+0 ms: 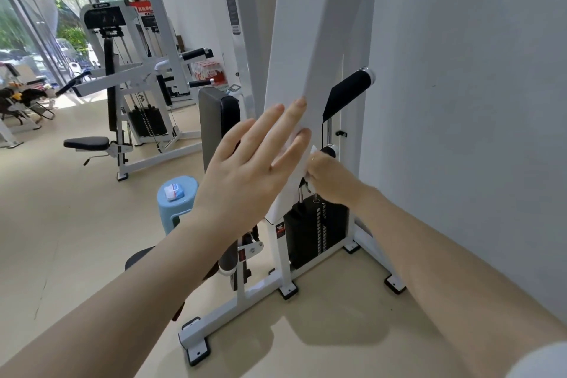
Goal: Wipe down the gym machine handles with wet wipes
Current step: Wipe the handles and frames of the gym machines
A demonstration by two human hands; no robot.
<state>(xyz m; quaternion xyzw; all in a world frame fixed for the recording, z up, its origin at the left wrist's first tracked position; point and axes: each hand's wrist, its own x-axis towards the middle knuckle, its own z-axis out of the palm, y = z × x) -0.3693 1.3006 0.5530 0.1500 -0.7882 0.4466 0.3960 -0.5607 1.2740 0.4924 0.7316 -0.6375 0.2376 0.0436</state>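
Observation:
A white gym machine arm (306, 40) slants down through the middle of the view. My left hand (254, 159) lies flat against it, fingers straight. My right hand (329, 179) is curled round a white wet wipe (311, 152) on a lower black handle (329, 151), whose chrome-capped end shows just above my fingers. A second black handle (352, 89) with a chrome cap sticks up to the right, untouched. A pack of wet wipes (174, 192) lies on a blue stool (176, 205) to the left.
A grey wall (475, 101) stands close on the right. The machine's black weight stack (316, 233) and white base feet (288, 290) sit below my hands. A black back pad (219, 120) and other gym machines (122, 86) stand to the left on the beige floor.

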